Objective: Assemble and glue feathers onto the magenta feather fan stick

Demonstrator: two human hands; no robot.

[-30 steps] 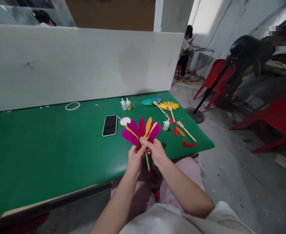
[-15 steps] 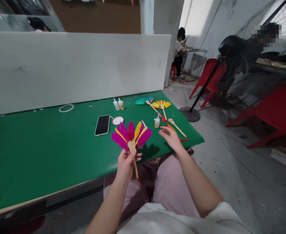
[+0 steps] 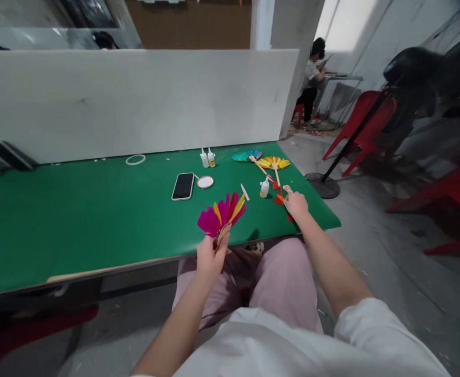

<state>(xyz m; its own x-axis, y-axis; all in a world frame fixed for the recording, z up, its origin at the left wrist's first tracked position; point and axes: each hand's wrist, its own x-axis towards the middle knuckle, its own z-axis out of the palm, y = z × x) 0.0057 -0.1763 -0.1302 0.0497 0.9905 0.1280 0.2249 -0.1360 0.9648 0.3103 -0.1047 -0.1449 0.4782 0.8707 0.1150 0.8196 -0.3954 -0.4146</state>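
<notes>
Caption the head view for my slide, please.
At a green table, the left hand holds a magenta-and-yellow fan; the right hand is by a wooden stick.

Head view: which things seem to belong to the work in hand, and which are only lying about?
Likely in the work:
purple fan, in left hand
yellow fan, similar
blue fan, similar
three bottles

Likely only lying about:
phone
white ring

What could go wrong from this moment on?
The upright bottle stands near the right hand and might get knocked over. The red tassels lie close by that hand and could snag or tangle. Only the left hand holds the magenta fan, so it might tilt or slip.
</notes>
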